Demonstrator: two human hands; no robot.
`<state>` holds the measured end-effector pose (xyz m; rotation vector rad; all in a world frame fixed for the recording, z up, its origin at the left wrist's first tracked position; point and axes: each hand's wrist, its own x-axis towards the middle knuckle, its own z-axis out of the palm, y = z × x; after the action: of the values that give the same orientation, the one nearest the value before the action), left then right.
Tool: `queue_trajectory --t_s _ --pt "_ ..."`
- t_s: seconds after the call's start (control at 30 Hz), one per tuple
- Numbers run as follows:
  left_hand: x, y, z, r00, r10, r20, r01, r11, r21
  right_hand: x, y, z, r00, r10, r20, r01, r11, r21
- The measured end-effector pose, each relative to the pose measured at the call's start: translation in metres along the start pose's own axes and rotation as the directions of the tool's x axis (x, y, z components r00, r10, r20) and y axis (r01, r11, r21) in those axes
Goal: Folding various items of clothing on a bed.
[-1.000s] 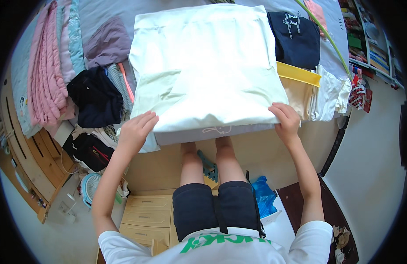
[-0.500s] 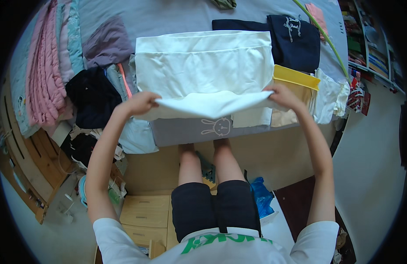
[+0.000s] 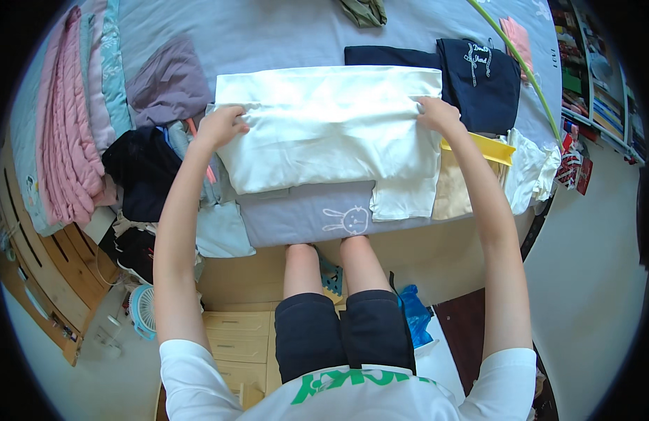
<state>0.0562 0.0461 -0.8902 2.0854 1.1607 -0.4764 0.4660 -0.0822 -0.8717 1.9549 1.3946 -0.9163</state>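
Note:
A white garment (image 3: pixel 331 151) lies spread and folded over on the bed, its folded edge toward me. A narrower white flap (image 3: pixel 403 199) hangs out at its near right corner. My left hand (image 3: pixel 222 127) is closed at its left side, fingertips pinching the upper layer. At the right side, my right hand (image 3: pixel 437 115) pinches the same layer, thumb and fingers together. Between my hands the cloth lies slightly rippled. Under and in front of it shows a grey cloth with a rabbit drawing (image 3: pixel 354 220).
Left are pink quilted bedding (image 3: pixel 70 140), a purple cloth (image 3: pixel 171 83) and black clothing (image 3: pixel 143 168). Dark navy clothes (image 3: pixel 480 88) lie beyond on the right. A yellow folder-like piece (image 3: pixel 487 149) stands near beige and white clothes. A green stalk (image 3: pixel 514 52) crosses the far right.
My hands have moved away from me and down, carrying the lifted near edge of the white garment over onto its far part. The cloth now lies flatter.

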Motion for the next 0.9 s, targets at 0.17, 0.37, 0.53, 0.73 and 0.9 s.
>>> queue_trajectory --t_s 0.17,0.37,0.53,0.73,0.9 --pt "-0.017 0.013 -0.001 0.975 -0.035 -0.220 0.031 0.999 -0.021 -0.008 -0.012 -0.004 0.993 0.106 -0.052 -0.114 0.979 -0.167" --pt "0.008 0.018 -0.028 0.789 0.296 -0.539 -0.185 0.950 0.250 -0.016 -0.033 -0.017 0.815 -0.324 -0.481 0.300 0.945 -0.129" --pt "0.042 0.025 -0.030 0.822 0.392 -0.413 -0.261 0.904 0.338 0.022 -0.050 -0.021 0.651 -0.416 -0.635 0.322 0.909 -0.264" --pt "0.049 0.015 -0.049 0.972 0.234 0.007 -0.232 0.960 0.159 0.030 -0.033 -0.036 0.618 -0.621 -0.482 0.501 0.784 -0.367" --pt "0.038 0.026 -0.038 0.906 0.216 -0.365 -0.130 0.960 0.248 0.032 -0.033 -0.016 0.757 -0.528 -0.384 0.423 0.845 -0.327"
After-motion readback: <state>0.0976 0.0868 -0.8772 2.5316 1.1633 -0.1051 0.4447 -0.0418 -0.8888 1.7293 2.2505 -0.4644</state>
